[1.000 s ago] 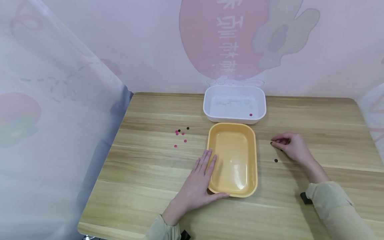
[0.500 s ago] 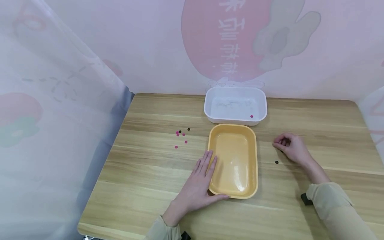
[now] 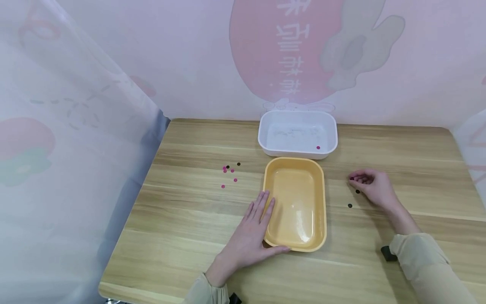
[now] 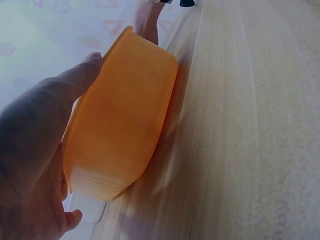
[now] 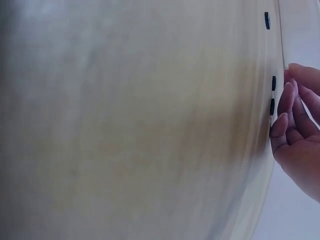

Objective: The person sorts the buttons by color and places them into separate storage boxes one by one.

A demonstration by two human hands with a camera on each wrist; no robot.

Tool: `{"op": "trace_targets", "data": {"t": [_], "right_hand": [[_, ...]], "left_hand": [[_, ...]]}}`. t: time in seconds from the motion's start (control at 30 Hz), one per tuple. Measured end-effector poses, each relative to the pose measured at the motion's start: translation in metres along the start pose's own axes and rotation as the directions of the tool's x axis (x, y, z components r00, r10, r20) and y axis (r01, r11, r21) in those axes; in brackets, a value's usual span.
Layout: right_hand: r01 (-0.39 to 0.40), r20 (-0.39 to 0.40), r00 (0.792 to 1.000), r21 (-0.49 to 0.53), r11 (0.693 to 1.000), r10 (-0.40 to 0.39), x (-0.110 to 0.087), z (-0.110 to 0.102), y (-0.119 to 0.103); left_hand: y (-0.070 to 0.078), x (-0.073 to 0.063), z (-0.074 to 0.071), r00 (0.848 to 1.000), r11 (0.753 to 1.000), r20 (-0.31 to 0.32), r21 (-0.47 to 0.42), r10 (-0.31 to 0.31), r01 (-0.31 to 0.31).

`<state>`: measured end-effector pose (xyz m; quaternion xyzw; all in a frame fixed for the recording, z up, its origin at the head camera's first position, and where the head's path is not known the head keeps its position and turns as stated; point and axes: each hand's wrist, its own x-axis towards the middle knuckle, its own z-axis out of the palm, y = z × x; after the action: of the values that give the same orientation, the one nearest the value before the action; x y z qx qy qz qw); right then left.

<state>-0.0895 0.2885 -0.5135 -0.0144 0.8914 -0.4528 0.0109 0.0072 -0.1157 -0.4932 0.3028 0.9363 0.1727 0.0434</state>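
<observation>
Visibly, right hand (image 3: 374,188) curled near disc (image 3: 357,191), hold unclear, left hand (image 3: 248,238) splayed on tray (image 3: 294,160), interior (image 3: 293,198) head-view only

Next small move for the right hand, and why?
Probably lower the right hand to the black disc nearest its thumb in the head view: the disc lies on the table, within easy reach, while the left hand touches the yellow tray. Whether the right hand pinches anything is unclear.
</observation>
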Motion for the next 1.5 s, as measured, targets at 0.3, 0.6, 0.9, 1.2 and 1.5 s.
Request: {"op": "trace_targets", "data": {"t": [0.3,0.6,0.9,1.2,1.5], "right_hand": [[-0.017,-0.049,0.999,0.036,0.999,0.019,-0.002,-0.01,-0.011],[-0.013,-0.115,0.993,0.151,0.988,0.03,0.002,-0.034,-0.046],[0.014,-0.154,0.987,0.334,0.943,0.04,0.0,-0.05,-0.079],[0.17,-0.261,0.963,0.397,0.902,-0.066,-0.003,-0.06,-0.108],[0.311,-0.31,0.936,0.514,0.799,-0.165,-0.005,-0.064,-0.131]], "left_hand": [[-0.001,0.001,0.0,1.0,1.0,0.015,-0.008,-0.009,0.009],[-0.003,0.002,-0.001,1.0,1.0,0.009,-0.001,-0.009,0.009],[-0.002,0.003,0.0,1.0,1.0,0.004,-0.003,-0.005,0.005],[-0.002,0.005,0.001,1.0,1.0,0.002,-0.007,-0.008,0.008],[-0.003,0.005,0.002,1.0,1.0,-0.009,-0.01,-0.003,0.003]]}}
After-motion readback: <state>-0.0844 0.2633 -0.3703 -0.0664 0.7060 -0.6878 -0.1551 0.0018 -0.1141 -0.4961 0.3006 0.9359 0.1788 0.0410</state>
